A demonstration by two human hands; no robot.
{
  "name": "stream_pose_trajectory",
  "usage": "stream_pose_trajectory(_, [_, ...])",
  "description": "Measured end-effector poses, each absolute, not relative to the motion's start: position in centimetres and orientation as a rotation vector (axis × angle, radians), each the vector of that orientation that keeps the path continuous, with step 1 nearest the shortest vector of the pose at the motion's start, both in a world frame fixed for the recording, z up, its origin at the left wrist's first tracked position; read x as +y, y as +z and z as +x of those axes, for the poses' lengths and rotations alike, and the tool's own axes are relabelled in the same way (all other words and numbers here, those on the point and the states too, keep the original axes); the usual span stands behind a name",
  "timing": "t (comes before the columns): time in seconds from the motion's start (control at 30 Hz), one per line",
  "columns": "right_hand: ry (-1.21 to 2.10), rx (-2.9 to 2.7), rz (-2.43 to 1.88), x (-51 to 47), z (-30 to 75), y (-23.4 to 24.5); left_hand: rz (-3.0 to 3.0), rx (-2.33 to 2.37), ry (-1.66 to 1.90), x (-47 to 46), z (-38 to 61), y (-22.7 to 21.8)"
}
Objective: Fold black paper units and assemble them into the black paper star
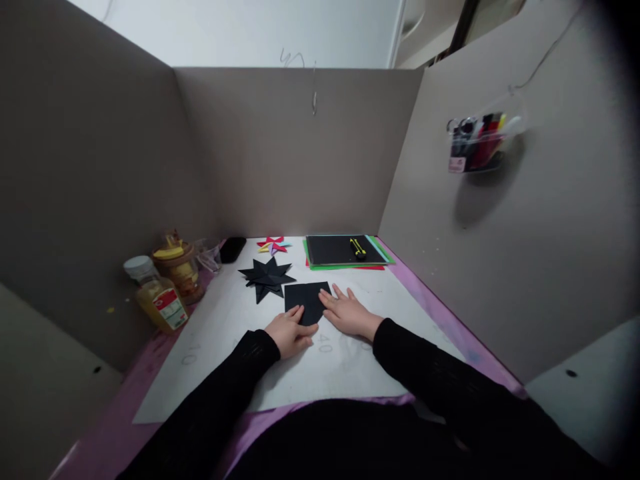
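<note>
A black sheet of paper (306,293) lies flat on the white table sheet, between my two hands. Along its lower left side, my left hand (291,331) rests with fingers spread, its fingertips touching the paper. My right hand (347,312) lies flat with fingers outstretched, pressing the paper's right edge. The lower part of the paper is partly covered by my fingers. Just to the left and behind it sits a folded black paper star (268,278). Farther back is a smaller multicoloured paper star (273,245).
A stack of coloured paper (330,250) with a black-and-yellow utility knife (358,249) lies at the back right. On the left stand a glue bottle (159,297), a brown jar (183,270), a clear cup (209,255) and a black phone (233,250). Grey partitions (300,153) enclose the table.
</note>
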State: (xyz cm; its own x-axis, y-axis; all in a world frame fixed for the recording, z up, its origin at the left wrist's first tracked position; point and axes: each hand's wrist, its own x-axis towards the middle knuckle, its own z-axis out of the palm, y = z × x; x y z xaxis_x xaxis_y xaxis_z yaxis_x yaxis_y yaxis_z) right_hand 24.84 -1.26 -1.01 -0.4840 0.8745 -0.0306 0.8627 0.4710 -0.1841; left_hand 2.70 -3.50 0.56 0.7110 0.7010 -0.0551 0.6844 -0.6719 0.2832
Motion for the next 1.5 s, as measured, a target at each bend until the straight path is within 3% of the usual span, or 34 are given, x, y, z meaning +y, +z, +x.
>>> stream_pose_trajectory(0.23, [0.229, -2.538, -1.673, -1.1, 25.6, -1.5, 2.473, 0.767, 0.073, -2.4, 0.1, 2.6])
stream_pose_trajectory(0.47, [0.302, -2.642, -1.175, -2.4, 25.8, -0.2, 2.283, 1.605, 0.471, -0.1, -2.6, 2.2])
stream_pose_trajectory(0.67, [0.414, -2.661, -1.088, -3.4, 25.9, 0.0, 2.277, 1.141, 0.633, -0.1, -0.2, -0.8])
stream_pose_trajectory(0.8, [0.405, -2.592, -1.132, -3.5, 26.6, -0.2, 2.226, 1.099, 0.778, -0.5, 0.9, -0.3])
stream_pose_trajectory(0.9, [0.403, -2.541, -1.155, -3.5, 27.2, -0.2, 1.812, 1.303, 0.956, -0.7, 0.8, 0.5])
stream_pose_trajectory(1.07, [0.451, -2.518, -1.155, -3.3, 27.3, -0.3, 1.312, 1.174, 0.849, -1.2, 1.2, 0.6])
stream_pose_trajectory(1.37, [0.509, -2.606, -0.982, -3.7, 26.8, -0.1, 2.579, 1.348, 0.832, -1.6, 2.0, 1.0])
stream_pose_trajectory(1.5, [0.4, -2.606, -1.076, -3.8, 26.5, 0.2, 2.795, 1.032, 0.61, -1.6, 1.5, 1.3])
